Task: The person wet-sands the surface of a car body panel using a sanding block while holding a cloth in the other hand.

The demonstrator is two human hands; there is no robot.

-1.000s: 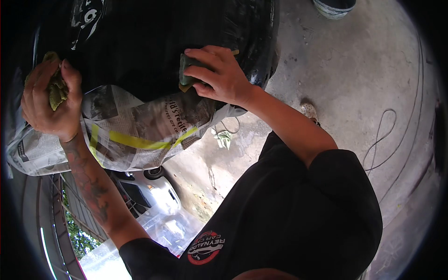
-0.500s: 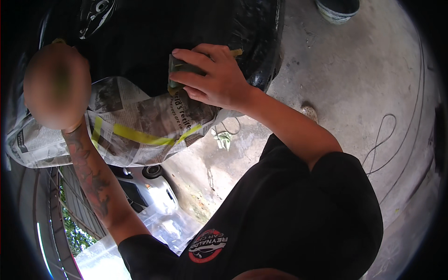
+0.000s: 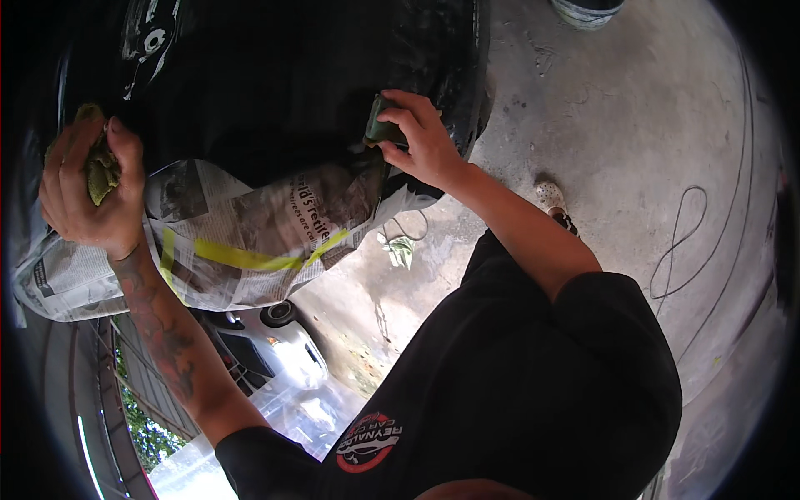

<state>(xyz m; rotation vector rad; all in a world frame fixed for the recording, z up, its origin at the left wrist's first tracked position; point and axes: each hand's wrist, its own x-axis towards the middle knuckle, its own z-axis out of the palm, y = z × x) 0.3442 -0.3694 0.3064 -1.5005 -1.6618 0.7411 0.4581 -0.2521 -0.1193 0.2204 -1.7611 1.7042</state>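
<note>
My left hand point(image 3: 73, 193) is closed around a crumpled, soft yellow-green sponge point(image 3: 101, 173) at the left side of a glossy black car panel point(image 3: 258, 87). Near the panel's right edge, the fingers and thumb of my right hand point(image 3: 427, 148) grip a dark green sanding block point(image 3: 382, 120). Its working face, turned toward the panel, is mostly hidden. Masking newspaper point(image 3: 250, 212), held with yellow tape point(image 3: 246, 255), covers the panel's near edge just below both hands.
A bucket point(image 3: 588, 15) stands on the concrete floor point(image 3: 617, 142) at the top right. A thin cable point(image 3: 682, 242) loops along the right. My shoe point(image 3: 550, 196) shows beside the panel. Behind my left arm are a white car point(image 3: 287, 354) and clear plastic sheeting point(image 3: 296, 417).
My right hand has slid the sanding block rightward along the panel, away from the newspaper's middle. The left hand stays at the left side. The whole view has shifted slightly.
</note>
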